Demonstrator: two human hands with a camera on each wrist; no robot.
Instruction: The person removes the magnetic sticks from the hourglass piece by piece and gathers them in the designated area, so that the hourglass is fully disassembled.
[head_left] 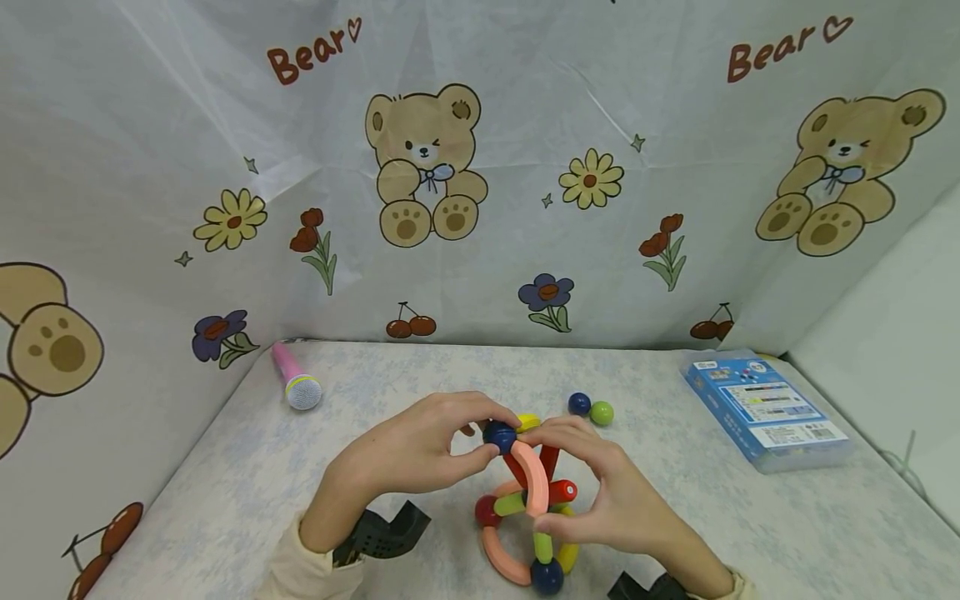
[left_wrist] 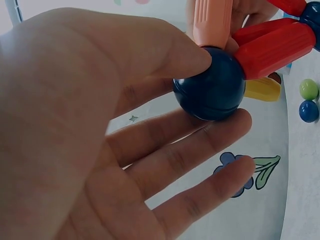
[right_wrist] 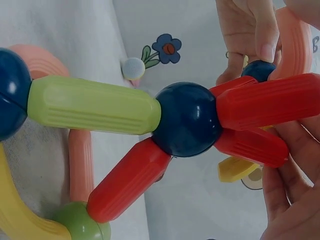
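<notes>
My left hand (head_left: 423, 450) pinches a dark blue ball (head_left: 499, 436) at the top of a structure of coloured rods and balls; in the left wrist view the thumb presses that ball (left_wrist: 215, 85). A curved salmon rod (head_left: 534, 479) and red rods (left_wrist: 280, 47) meet it. My right hand (head_left: 600, 492) grips the curved salmon rod, thumb at its lower end and fingers near its top. Below, a red ball (head_left: 487, 511), green rods and a dark blue ball (head_left: 547, 577) form the base. In the right wrist view a central blue ball (right_wrist: 187, 119) joins red and green rods.
Behind the structure lie a loose blue ball (head_left: 579, 404) and a green ball (head_left: 602, 413). A pink toy microphone (head_left: 298, 379) is at the back left. A blue box in clear plastic (head_left: 765, 410) lies on the right. A bear-print cloth (head_left: 480, 275) hangs behind the table.
</notes>
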